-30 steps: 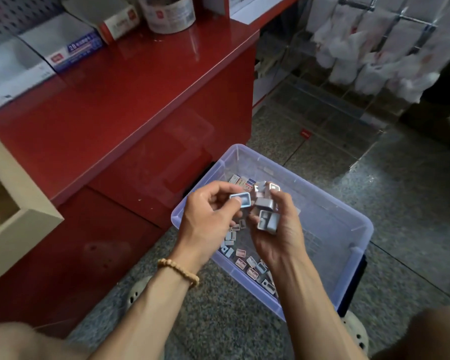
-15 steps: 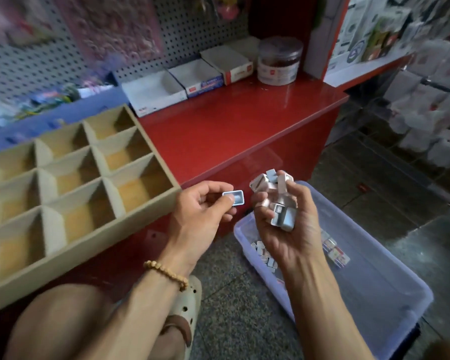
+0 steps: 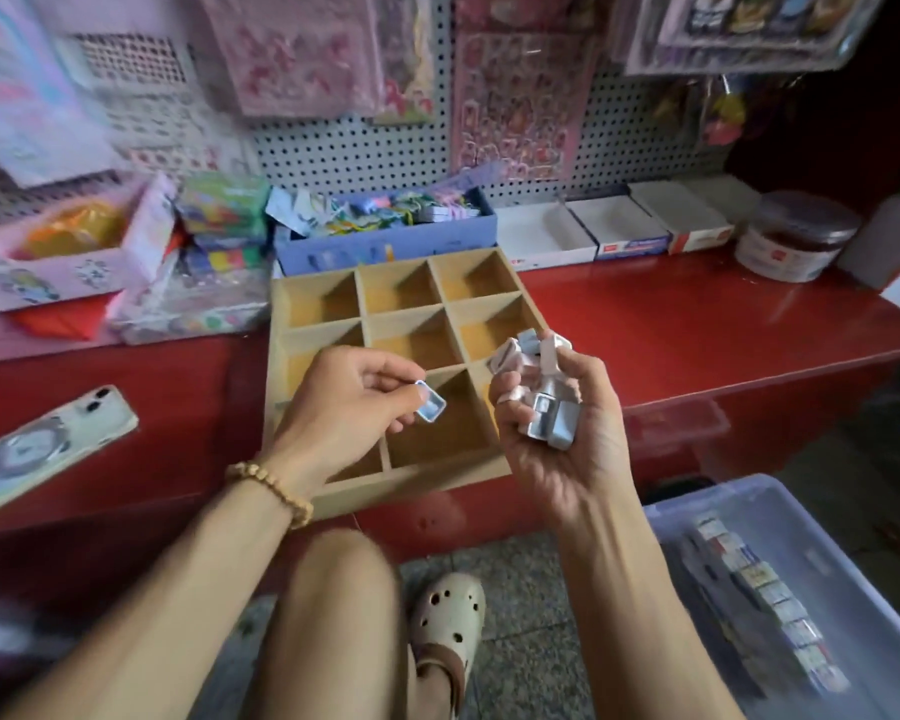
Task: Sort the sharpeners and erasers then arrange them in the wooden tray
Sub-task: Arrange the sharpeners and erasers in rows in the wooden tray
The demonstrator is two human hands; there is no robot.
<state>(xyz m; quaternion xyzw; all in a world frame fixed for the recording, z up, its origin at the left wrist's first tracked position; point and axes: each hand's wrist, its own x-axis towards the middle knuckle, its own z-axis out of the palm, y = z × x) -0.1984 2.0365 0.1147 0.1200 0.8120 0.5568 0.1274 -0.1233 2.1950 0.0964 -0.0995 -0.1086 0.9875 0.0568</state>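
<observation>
A wooden tray [image 3: 417, 484] with several square compartments lies on the red counter, straight ahead of me; the compartments I can see hold nothing. My left hand [image 3: 344, 402] pinches one small silver sharpener [image 3: 430, 407] between thumb and forefinger, above the tray's front row. My right hand [image 3: 562, 423] grips a handful of silver sharpeners [image 3: 546, 418], palm up, over the tray's front right corner. A clear plastic bin [image 3: 863, 589] on the floor at lower right holds a row of small wrapped erasers [image 3: 765, 589].
A phone [image 3: 37, 449] lies on the counter to the left. Behind the tray stand a blue box of stationery [image 3: 385, 241], white cartons [image 3: 614, 231] and a round tub [image 3: 796, 236]. Packets hang on the pegboard. My knee and a sandalled foot [image 3: 448, 615] are below.
My view has swung up and left from the bin on the floor to the counter. Both hands rose with their sharpeners and now hover over the wooden tray.
</observation>
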